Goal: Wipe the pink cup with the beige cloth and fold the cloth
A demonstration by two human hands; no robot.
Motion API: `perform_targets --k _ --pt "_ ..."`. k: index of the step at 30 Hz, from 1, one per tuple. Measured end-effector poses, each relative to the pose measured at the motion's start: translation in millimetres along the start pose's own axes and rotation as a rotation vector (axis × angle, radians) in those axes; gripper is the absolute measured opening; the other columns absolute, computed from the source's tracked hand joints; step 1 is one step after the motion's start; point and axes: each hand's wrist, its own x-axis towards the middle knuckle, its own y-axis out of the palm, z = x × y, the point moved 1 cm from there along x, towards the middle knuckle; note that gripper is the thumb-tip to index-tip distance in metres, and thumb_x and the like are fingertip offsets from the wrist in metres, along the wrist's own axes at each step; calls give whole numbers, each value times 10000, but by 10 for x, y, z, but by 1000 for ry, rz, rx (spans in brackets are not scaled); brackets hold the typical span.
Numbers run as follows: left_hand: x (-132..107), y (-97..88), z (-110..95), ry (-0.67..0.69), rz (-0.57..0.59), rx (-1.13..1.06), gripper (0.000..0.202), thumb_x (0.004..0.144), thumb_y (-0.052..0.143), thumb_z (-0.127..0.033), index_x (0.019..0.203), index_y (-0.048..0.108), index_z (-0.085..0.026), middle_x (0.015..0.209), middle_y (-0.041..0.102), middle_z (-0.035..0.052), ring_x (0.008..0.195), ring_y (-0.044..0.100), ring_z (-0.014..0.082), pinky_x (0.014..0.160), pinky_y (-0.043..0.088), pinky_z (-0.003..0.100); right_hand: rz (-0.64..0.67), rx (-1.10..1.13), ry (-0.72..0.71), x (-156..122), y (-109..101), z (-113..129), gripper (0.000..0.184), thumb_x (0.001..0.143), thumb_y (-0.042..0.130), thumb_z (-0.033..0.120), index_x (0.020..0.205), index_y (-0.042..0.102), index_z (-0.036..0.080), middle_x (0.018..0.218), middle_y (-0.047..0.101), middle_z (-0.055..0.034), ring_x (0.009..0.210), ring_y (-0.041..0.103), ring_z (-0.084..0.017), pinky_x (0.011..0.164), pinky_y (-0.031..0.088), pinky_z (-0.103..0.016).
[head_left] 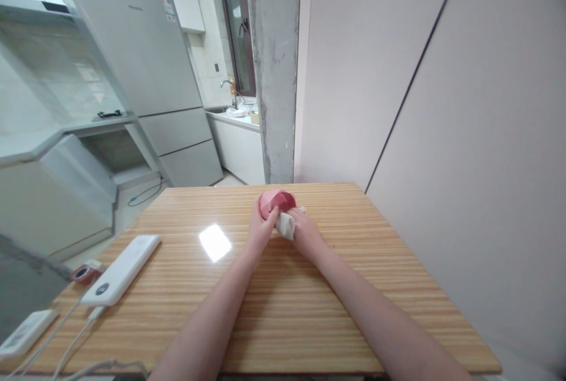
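Pink faceted bowl [270, 201] sits between the hands: the left hand [260, 225] clasps its side, the right hand [305, 231] holds a soft white cloth [286, 226] at its opening. Likely light, stiff and smooth, it seems best gripped by the wall. Below spreads a striped wood-grain surface [190, 292]; beyond, leftward, stands a grey refrigerator [119, 45].

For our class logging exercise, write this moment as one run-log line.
left hand: holds pink bowl | right hand: holds white cloth at bowl's opening | both over wooden table | power bank: table's left side
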Motion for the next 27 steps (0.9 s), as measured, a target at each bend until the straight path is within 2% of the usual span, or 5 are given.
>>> perform_targets --k 5,14,20,23,27 --pt "87 -148 51 -2 97 74 636 736 649 -429 1283 475 -156 1183 608 112 1120 568 257 1010 412 402 62 -41 -96 -3 37 -87 150 891 542 208 956 676 215 1088 627 -89 1085 495 -223 856 412 -374" --pt "-52 147 160 -85 -18 -97 741 790 604 -434 1397 287 -151 1378 454 147 1258 465 231 1068 353 353 9 -32 5 -1 -2 -60 130 875 539 143 886 665 173 899 632 -76 930 509 -210 805 402 -358" --pt "21 -11 148 20 21 54 728 710 696 -424 1343 418 -197 1166 621 102 1101 581 256 1000 413 402 44 3 -6 -8 85 -98 158 887 543 212 999 653 193 1131 617 -96 1100 487 -226 871 404 -368" --pt "-2 50 135 7 32 -95 836 727 676 -449 1418 275 -205 1079 641 91 1008 622 229 928 466 385 -7 -13 18 -14 65 -92 159 880 541 184 986 659 182 1067 645 -102 1077 497 -244 889 398 -395" --pt "-92 203 97 -70 11 -232 796 757 652 -430 1408 253 -206 1272 548 122 1162 546 227 991 423 351 -89 39 71 -15 8 -39 154 877 508 127 914 654 162 937 653 -98 954 530 -226 845 417 -381"
